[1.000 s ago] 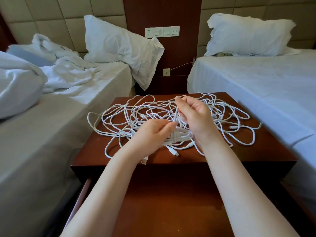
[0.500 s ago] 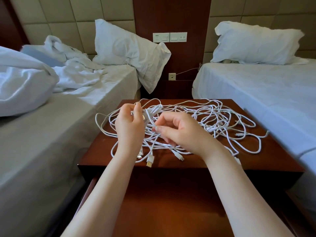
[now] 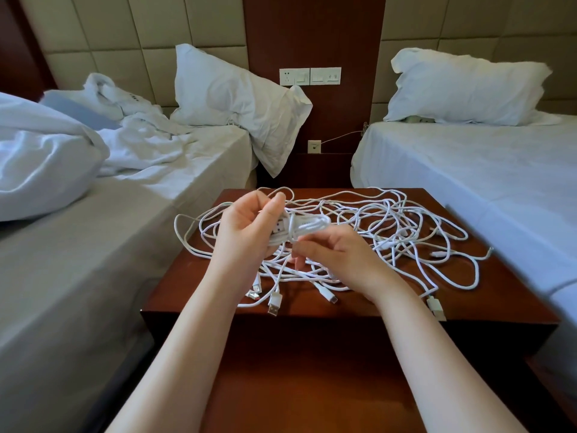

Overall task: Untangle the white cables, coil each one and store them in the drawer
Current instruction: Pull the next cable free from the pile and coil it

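Coil [image 3: 307, 228]: a small bundle of one white cable, several turns gathered, with a plug showing at its left end. You hold it raised just above the tangle of white cables [image 3: 393, 232], which sprawls over most of the nightstand [image 3: 505, 295]. Loose USB plugs [image 3: 274, 303] lie at the front edge.

Step in hand (judgement): winding the first cable. Nothing looks stored, and the bulk is not yet untangled.

Next move (judgement): feed the trailing strand round the bundle and draw the slack gently, since it runs back into the tangle and may snag. The drawer cannot be made out for certain.

Hands: close together, both forearms reaching in from below.
- Your left hand [image 3: 246, 226] has its fingers curled round the coil's left end, palm turned inward.
- Your right hand [image 3: 337, 254] sits lower and pinches a strand at the coil's underside.
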{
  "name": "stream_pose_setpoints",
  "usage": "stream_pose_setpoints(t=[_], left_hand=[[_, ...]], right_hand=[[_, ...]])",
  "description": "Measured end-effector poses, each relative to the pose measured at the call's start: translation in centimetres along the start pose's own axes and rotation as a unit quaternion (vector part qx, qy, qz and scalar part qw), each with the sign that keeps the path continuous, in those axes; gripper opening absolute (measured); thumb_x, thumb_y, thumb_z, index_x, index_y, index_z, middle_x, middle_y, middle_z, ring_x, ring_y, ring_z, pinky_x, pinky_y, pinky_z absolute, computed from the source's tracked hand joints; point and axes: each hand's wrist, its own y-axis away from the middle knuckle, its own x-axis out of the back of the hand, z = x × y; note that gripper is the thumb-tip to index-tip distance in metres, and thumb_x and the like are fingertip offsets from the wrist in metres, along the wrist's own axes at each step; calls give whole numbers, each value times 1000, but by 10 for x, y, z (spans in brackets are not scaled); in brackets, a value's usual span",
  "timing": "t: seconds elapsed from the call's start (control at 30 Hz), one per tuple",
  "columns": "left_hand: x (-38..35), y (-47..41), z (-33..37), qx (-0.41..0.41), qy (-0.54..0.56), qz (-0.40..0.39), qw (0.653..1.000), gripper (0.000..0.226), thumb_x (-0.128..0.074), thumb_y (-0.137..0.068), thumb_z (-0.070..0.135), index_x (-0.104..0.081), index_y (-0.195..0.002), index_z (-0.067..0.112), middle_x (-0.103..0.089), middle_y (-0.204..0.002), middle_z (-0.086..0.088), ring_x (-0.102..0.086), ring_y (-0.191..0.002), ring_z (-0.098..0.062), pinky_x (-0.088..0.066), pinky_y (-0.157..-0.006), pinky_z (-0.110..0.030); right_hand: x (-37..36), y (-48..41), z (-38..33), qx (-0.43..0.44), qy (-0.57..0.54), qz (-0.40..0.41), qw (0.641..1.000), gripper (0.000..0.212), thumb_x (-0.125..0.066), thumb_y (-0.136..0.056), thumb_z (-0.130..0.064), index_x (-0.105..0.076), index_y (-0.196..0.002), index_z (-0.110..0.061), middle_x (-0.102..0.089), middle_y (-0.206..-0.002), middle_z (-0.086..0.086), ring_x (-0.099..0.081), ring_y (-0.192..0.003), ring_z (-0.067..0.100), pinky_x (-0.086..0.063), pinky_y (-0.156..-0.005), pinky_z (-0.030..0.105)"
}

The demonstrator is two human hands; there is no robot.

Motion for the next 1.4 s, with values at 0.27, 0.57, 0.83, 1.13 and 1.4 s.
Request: stream_pose_setpoints(t=[0.27,0.57,0.83,1.13,1.4], left_hand=[[-7,9,13,35,-49,-174,983,31,-58,-86,32,-55,-59,17,-47,-49,5,-35,-40,-6,-28,-38,-17],[-20,11,3,-3,-290,-179,940,31,-58,-93,26,-50,-63,20,-44,-49,12,-37,-51,-8,-33,-53,-24],[-25,8,-1,12,-348,-109,931,36,-49,-98,24,-42,-63,19,-38,-57,5,-34,-53,-8,-29,-47,-14],[-16,-1,-11,-24,-345,107,932,36,-52,-96,19,-40,-63,13,-40,-58,2,-34,-53,-9,-31,-48,-17],[-10,-2,-5,-73,-170,230,956,39,-53,-97,21,-39,-60,16,-37,-55,5,-35,-54,-9,-33,-58,-30]], right_hand=[[15,2,12,-21,-77,33,996,20,-66,-87,-36,-65,-79,-18,-60,-72,21,-54,-70,23,-46,-75,29],[24,2,9,21,-147,118,982,23,-53,-97,-16,-55,-74,-15,-36,-49,-7,-28,-44,7,-29,-46,15],[13,-1,-5,41,-149,177,972,22,-50,-99,-13,-54,-77,-9,-37,-52,-2,-30,-48,9,-31,-51,21],[-1,1,-24,117,-40,97,988,19,-60,-90,-7,-57,-72,-6,-45,-54,-8,-38,-52,5,-34,-52,18],[-21,-2,-16,72,-67,53,994,20,-65,-88,-6,-59,-69,-6,-52,-53,3,-45,-51,9,-40,-55,17]])
